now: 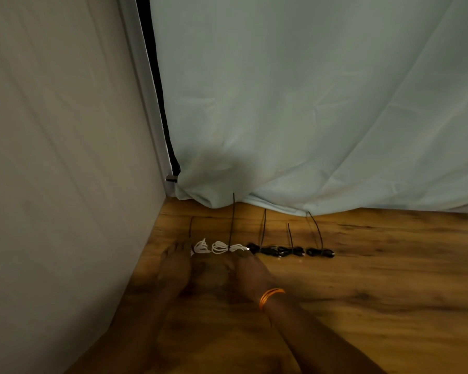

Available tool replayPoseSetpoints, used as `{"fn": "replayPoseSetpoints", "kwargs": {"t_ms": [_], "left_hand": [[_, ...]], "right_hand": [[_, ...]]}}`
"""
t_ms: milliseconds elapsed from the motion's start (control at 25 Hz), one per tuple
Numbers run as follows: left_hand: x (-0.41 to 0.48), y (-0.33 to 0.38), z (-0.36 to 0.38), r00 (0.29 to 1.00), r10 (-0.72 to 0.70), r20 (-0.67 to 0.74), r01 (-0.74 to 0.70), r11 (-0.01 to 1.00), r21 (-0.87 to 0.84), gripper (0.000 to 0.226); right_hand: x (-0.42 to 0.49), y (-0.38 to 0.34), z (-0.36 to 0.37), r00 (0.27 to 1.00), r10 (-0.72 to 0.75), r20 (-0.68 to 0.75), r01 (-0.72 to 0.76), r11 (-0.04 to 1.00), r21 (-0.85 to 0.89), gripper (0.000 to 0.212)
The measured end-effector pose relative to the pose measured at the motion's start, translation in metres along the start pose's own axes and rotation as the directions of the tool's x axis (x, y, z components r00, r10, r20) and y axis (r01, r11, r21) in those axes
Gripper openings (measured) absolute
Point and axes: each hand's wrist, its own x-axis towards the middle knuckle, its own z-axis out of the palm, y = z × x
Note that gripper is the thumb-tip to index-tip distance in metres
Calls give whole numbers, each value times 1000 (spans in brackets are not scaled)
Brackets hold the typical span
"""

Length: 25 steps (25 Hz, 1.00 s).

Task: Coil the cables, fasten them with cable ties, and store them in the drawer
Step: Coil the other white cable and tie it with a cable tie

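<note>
Trouble here would mostly come from those long black cable-tie tails (232,220) sticking up off every bundle — sweep the lot together and a tail could snag a neighbouring coil, or the two white cable bundles (219,247) could get dragged apart instead of lifted. No drawer shows anywhere in the view, so the carry is likely awkward too, and a loose scoop could drop one. The black cable bundles (292,251) sit in a row to the right of the white ones on the wooden counter (376,279), close to the pale blue cloth backdrop (308,103). Left hand (174,265) lies flat-ish with fingers stretched toward the leftmost white coil, looks like it's touching it but not gripping. Right hand (250,268), orange bangles (270,297) on the wrist, reaches to the second white bundle — it's dim and blurry, so I can't tell if anything's actually pinched.
</note>
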Motion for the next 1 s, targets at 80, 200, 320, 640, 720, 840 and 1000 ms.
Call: {"fn": "replayPoseSetpoints", "kwargs": {"t_ms": [80,200,320,640,720,840,1000], "left_hand": [[-6,-2,4,995,-39,-94,34,998,-53,61],[-24,3,18,991,-135,19,136,977,-166,57],[-58,16,36,985,-152,-78,133,969,-209,50],[-117,54,52,986,112,-120,-149,920,-364,50],[-109,62,50,981,156,-112,-184,927,-326,50],[-107,73,45,959,270,-89,-284,896,-341,50],[-137,97,41,923,378,-66,-376,859,-347,43]], "right_hand": [[2,-1,6,1000,3,17,-3,1000,2,53],[-1,-1,8,999,-39,0,39,999,29,57],[-13,-3,9,997,-68,34,66,997,50,53],[-57,5,16,998,25,-60,-20,995,94,56],[-59,14,13,996,7,-88,-1,998,67,63],[-61,27,7,1000,1,4,-2,1000,14,45],[-102,43,8,999,36,39,-38,999,35,38]]}}
